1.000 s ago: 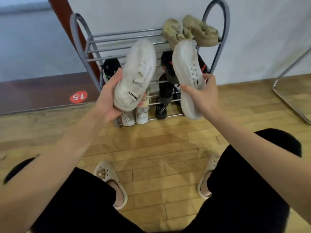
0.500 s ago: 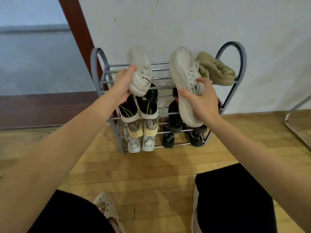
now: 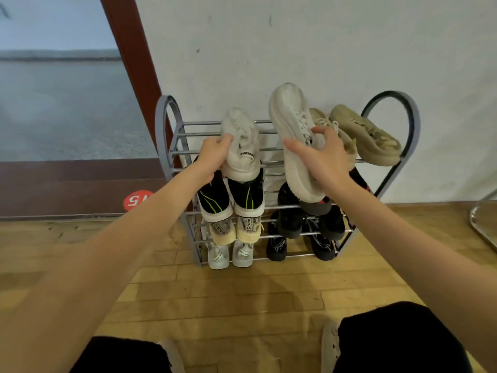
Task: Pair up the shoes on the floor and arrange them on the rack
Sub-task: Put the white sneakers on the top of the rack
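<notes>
Since half a second ago I've brought both white shoes onto the rack's (image 3: pixel 172 146) top shelf. My left hand (image 3: pixel 215 157) grips the left shoe (image 3: pixel 242 149) at 11 o'clock; right-hand fingers (image 3: pixel 326 133) curl loosely around the right shoe (image 3: pixel 293 135) at 12. My wrist hides the black shoes (image 3: pixel 289 219) below. Wooden floor (image 3: pixel 242 292), white wall (image 3: pixel 295 49).

A plain white plastered wall (image 3: pixel 309 44) with a few small dark marks fills the upper right of the frame. A reddish-brown wooden door frame (image 3: pixel 134 63) slants down the upper left, with grey speckled outdoor paving (image 3: pixel 61 109) beyond it. Below lies a dark brown threshold strip (image 3: pixel 67 189) bearing a round red numbered sticker (image 3: pixel 137 200). Light yellow-brown wooden floorboards (image 3: pixel 228 292) cover the lower frame. A curved chrome metal tube (image 3: pixel 481 224) shows at the right edge.
</notes>
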`<state>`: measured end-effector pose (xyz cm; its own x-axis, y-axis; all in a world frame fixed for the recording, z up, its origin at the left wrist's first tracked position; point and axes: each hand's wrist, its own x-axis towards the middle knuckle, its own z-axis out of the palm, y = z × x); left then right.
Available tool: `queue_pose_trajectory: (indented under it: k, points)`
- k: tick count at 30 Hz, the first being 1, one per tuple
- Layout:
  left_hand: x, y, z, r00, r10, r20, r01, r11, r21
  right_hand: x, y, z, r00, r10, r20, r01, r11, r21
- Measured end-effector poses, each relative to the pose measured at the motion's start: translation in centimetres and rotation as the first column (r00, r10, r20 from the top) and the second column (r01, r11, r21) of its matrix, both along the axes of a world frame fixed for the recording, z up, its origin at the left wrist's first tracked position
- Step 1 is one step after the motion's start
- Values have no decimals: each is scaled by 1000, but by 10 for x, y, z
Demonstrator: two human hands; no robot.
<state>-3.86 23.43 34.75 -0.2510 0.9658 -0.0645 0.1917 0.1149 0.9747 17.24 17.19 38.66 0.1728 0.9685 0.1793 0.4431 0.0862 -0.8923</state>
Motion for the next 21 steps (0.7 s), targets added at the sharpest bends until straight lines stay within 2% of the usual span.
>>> queue_pose_trajectory:
  k: [2, 4, 8, 12, 17, 21]
  points:
    - [-13, -6, -2, 986, 0, -164, 13, 997, 80, -8, 6, 4, 1000, 9, -11, -9, 1000, -10]
    - [-27, -16, -2, 964, 43, -261, 8, 982, 190, -21, 10, 11, 999, 24, -26, -24, 999, -29]
    - [-51, -36, 12, 943, 143, -301, -38, 944, 329, -61, 26, 26, 988, 127, -88, -134, 988, -75]
    - [-78, -50, 34, 894, 249, -372, -60, 890, 453, -126, 59, 42, 977, 204, -61, -212, 958, -191]
    - [-114, -64, 31, 860, 348, -374, -139, 865, 483, -196, 98, 33, 974, 205, 98, -169, 943, -287]
    - [-136, -67, 18, 851, 368, -373, -175, 871, 460, -225, 169, -18, 948, 238, 210, -147, 915, -375]
